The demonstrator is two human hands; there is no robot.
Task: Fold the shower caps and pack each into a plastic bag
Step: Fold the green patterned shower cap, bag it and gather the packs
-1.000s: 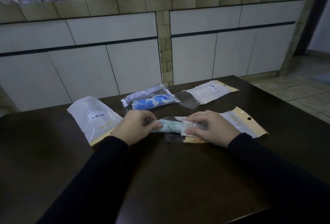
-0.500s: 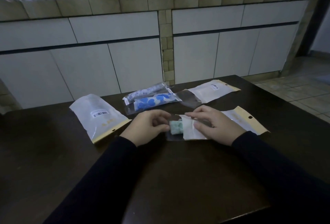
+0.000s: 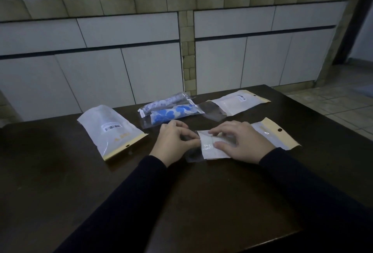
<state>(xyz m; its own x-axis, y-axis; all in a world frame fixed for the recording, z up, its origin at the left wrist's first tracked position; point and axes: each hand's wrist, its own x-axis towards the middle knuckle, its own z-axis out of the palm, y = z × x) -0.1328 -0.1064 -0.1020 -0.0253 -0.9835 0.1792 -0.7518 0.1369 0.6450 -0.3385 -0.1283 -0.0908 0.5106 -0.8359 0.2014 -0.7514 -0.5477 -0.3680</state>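
The plastic bag (image 3: 210, 148) I am filling lies flat on the dark table (image 3: 201, 202), directly between my two hands, and I take it as my landmark. My left hand (image 3: 175, 141) sits at its open mouth with thumb and fingertips pinched on the clear flap there; my right hand (image 3: 244, 141) lies over its far half, fingers curled down and pinning the white panel against the table. I judge the shower cap is already tucked inside, since I cannot make it out past my fingers. This film should be very light, thin and slippery, and it will crumple or skate away if pushed, so I think it best held by the edges: a pinch at the flap, a flat press on the body. The soft folded cap inside will likely spring open unless kept pressed. Just right of the bag, partly under my right hand, lies an empty pouch (image 3: 276, 135) with a tan header strip. Behind the bag sit two packed caps (image 3: 171, 109), one printed blue, and another pouch (image 3: 236, 101) lies further back to the right. Well to the left lies a larger white pouch (image 3: 109, 129) with a barcode.
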